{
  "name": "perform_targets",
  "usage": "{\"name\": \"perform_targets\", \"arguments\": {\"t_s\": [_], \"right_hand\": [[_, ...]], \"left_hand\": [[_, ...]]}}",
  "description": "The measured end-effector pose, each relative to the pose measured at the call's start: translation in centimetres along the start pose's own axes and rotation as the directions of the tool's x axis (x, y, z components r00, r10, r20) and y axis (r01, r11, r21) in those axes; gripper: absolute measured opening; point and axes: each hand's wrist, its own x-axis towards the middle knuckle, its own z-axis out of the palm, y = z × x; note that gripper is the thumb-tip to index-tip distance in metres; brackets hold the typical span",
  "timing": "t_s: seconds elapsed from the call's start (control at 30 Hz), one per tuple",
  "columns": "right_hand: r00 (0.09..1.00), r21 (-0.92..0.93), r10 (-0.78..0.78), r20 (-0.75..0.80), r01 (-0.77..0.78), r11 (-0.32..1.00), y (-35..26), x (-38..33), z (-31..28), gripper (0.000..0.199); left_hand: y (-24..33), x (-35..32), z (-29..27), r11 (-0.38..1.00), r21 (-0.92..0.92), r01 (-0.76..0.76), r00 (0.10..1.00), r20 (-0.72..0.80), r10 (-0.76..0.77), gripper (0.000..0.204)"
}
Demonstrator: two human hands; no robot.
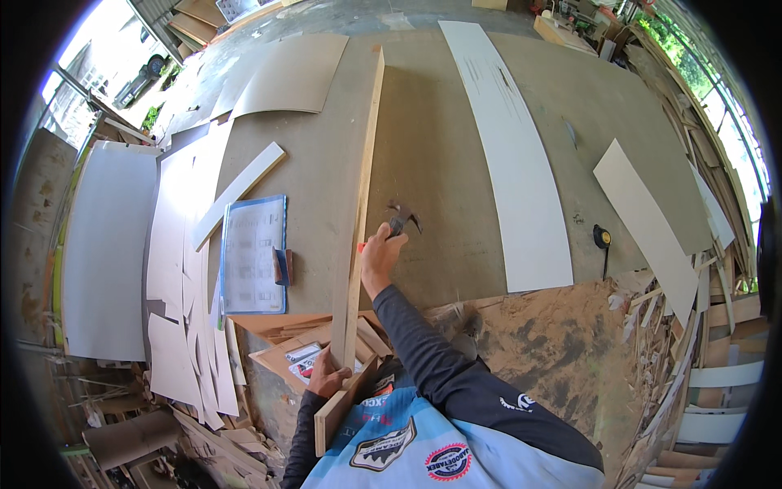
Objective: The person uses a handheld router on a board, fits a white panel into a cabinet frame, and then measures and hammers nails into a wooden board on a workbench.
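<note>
Holding: our right hand (pixel 381 254) clamped a claw hammer (pixel 401 218) just right of the long wooden strip (pixel 363 187).
Steadying: our left hand (pixel 327 380) gripped the strip's near end.
Axis: strip ran away from us.

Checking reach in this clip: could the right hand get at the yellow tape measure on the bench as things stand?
Probably yes. The right hand holds a hammer by the long wooden strip; the tape measure lies further right, past the white panel, which lies flat, so nothing blocks the way, though the grip is occupied.
</note>
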Motion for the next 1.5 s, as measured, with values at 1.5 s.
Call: {"name": "perform_targets", "arguments": {"t_s": [1.5], "right_hand": [[0.982, -0.055, -0.166, 0.089, 0.171, 0.984, -3.0, 13.6, 3.5, 0.021]], "left_hand": [[-18.8, -17.2, -1.5, 0.992, -0.115, 0.053, 0.987, 0.158, -0.035, 0.077]]}}
